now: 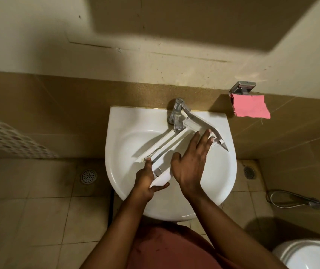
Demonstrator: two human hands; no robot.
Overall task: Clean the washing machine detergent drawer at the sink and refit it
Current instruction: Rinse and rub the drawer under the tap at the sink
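- Head view: the left hand grips the near end of the white detergent drawer, fingers curled over it and thumb beneath.
- The right hand lies flat on the drawer, fingers straight and spread.
- That hand covers most of the compartments; their contents cannot be made out.
- The drawer lies slantwise in the sink, its far end under the tap.
- A toilet is cut off at the lower right.

Pink cloth by metal holder, floor drain, toilet
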